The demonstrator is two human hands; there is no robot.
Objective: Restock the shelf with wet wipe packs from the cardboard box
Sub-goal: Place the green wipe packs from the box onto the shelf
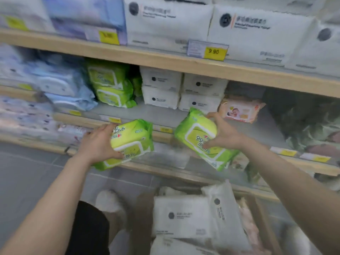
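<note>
At the centre of the frame the left hand grips a soft green wet wipe pack, fingers over its top edge and thumb under its glossy crinkled film; the white-framed lid label faces the camera, its print upside down. Right of it the right hand clutches a second green pack, tilted, its lower corner hanging down. Both packs are held in the air in front of the pale wooden shelf edge. On the middle shelf sit stacked green packs, boxy white packs with a dark round mark, and a pink pack — all blurred, their lettering unreadable. At the bottom of the frame the brown cardboard box holds pillowy white packs; its lower part is cut off by the frame edge. A yellow price tag reads 9.90 — the others are smeared
</note>
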